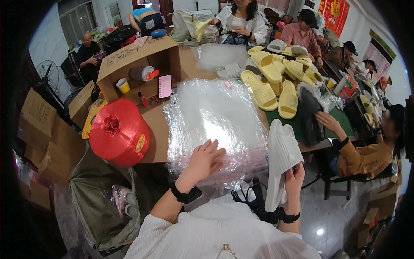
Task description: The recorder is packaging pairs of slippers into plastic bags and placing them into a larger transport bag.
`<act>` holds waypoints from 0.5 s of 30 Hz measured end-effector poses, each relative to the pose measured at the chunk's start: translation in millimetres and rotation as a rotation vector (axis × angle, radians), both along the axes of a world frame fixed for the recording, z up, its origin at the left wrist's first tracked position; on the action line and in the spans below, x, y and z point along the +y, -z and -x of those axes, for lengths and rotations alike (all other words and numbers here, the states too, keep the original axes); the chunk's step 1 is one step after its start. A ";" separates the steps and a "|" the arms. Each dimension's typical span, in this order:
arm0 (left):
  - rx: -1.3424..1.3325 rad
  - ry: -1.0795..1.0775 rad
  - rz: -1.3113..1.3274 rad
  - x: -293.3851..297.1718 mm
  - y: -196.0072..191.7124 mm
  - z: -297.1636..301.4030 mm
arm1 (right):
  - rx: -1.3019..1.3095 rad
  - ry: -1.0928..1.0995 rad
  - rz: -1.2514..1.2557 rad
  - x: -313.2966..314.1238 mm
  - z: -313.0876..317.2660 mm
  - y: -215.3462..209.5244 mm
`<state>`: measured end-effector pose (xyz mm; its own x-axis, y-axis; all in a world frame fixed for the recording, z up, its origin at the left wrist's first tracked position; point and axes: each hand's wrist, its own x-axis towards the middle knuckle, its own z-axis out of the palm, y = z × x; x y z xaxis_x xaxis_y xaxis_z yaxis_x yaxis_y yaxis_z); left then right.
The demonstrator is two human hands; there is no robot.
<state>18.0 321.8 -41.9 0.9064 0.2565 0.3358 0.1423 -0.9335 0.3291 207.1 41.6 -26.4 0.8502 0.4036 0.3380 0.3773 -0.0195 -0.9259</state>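
A stack of clear plastic bags (211,110) lies on the table in front of me, with pinkish strips along the near edge. On that near part rests my left hand (203,159), palm down with its fingers stretched out. To the right of the stack, my right hand (294,179) grips a pair of pale grey slide slippers (282,149). They stand nearly upright, toes away from me, pressed sole to sole or nested; I cannot tell which. A dark strap circles each of my wrists.
Left of the bags sits a big red twine roll (118,134). Behind it, an open cardboard box (142,54) holds cups; a phone (164,86) lies beside it. Yellow slippers (263,93) are heaped at the right. A co-worker's hand (330,123) holds a dark slipper (310,114) nearby.
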 end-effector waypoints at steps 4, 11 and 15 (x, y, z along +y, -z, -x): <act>-0.075 -0.047 0.204 4.0 0.7 -1.2 | 0.103 -0.021 -0.032 1.7 6.3 -9.2; -0.338 -0.215 1.156 15.7 -15.9 -6.8 | 0.126 -0.128 -0.134 8.3 15.8 -17.1; -0.373 -0.234 1.102 11.6 -16.0 -9.2 | -0.171 -0.215 0.007 20.4 26.5 -42.9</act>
